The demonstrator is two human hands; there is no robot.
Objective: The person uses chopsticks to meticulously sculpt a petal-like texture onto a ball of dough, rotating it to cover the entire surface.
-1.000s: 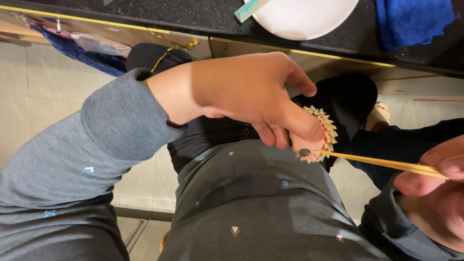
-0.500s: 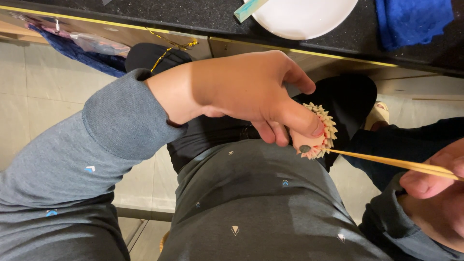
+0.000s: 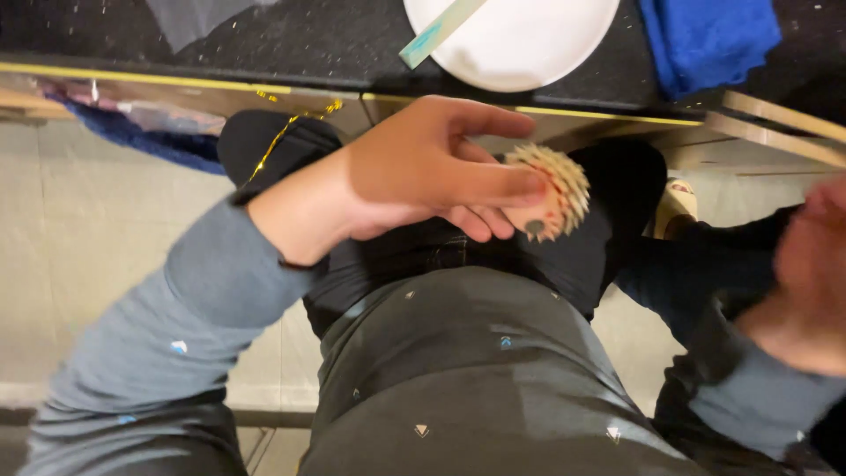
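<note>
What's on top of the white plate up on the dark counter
A pale flat stick with a teal end lies across the white plate. The plate's upper part is cut off by the frame edge.

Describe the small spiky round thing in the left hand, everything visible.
The spiky round piece is a small tan disc or ball, edged with rows of pale, short, pointed spikes fanning outward. A red band runs along the base of the spikes, and a dark round spot sits on its lower face. The material looks like wood or straw, but that is uncertain. The left hand pinches it, its fingers covering its left side. It is held in the air above the lap, below the counter edge.
</note>
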